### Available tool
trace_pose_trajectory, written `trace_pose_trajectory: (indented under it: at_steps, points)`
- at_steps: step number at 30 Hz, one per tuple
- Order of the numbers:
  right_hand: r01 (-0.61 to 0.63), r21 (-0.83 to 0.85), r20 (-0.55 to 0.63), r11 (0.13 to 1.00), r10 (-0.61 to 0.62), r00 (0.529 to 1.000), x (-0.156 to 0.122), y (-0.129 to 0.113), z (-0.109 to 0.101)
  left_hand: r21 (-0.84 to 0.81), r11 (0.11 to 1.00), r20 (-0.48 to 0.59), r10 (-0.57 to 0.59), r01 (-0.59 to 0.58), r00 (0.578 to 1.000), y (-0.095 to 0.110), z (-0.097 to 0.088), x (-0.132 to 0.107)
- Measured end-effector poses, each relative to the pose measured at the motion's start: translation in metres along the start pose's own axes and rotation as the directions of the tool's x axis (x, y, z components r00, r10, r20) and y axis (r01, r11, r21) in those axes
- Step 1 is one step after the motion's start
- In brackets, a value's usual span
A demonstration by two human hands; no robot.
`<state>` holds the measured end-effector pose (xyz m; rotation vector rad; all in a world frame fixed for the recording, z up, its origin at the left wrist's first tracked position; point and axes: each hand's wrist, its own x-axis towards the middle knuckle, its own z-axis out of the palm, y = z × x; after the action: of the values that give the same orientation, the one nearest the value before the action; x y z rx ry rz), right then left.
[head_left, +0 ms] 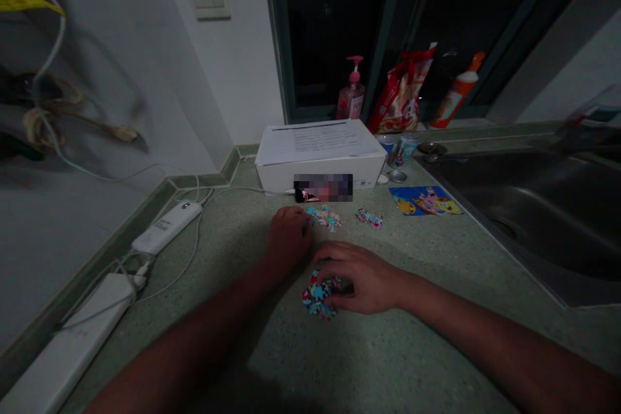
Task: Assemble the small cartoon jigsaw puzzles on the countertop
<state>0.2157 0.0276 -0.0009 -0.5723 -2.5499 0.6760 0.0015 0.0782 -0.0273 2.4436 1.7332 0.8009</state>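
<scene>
My left hand [290, 236] rests on the counter at the left edge of a loose pile of jigsaw puzzle pieces [326, 217]. Its fingers curl inward, and anything in them is hidden. Nearer to me, my right hand [363, 275] arches over another heap of colourful puzzle pieces [317, 299]. Thumb and fingers are apart there, with the fingertips at the heap. A third small cluster of puzzle pieces [369, 217] lies farther back, right of the first pile. Beyond it to the right is a flat blue picture card [425, 200] with cartoon figures.
A phone [310, 194] with a blurred screen leans against a white box [320, 168], its cable running left to a power bank [167, 228] and power strip [87, 343]. Cans [403, 150] stand beside the box. A metal sink [543, 207] borders the counter on the right.
</scene>
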Motion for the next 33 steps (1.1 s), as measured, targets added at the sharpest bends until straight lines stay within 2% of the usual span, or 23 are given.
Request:
trace_pose_trajectory:
  at_steps: [9, 15, 20, 28, 33]
  points:
    - [-0.006, -0.034, -0.093, 0.999, 0.003, 0.996, 0.000, 0.006, -0.001, -0.021, 1.000, -0.017, 0.010, -0.010, 1.000, -0.002, 0.002, 0.000]
    - [-0.002, -0.039, -0.137, 0.999, -0.003, 0.991, 0.001, 0.011, -0.002, -0.084, 0.996, -0.048, -0.013, 0.009, 0.999, -0.007, 0.006, 0.001]
    - [-0.026, -0.053, -0.174, 0.998, 0.016, 0.985, 0.001, 0.014, -0.001, -0.148, 0.989, -0.066, -0.023, 0.013, 0.998, -0.005, 0.002, 0.000]
    - [-0.145, -0.131, -0.309, 0.981, 0.099, 0.946, 0.000, 0.028, 0.002, -0.181, 0.982, 0.019, -0.057, 0.059, 0.998, -0.001, -0.003, 0.001]
    - [-0.236, -0.217, -0.398, 0.947, 0.134, 0.907, 0.001, 0.032, 0.001, -0.266, 0.964, 0.028, -0.007, 0.014, 1.000, 0.000, -0.003, 0.001]
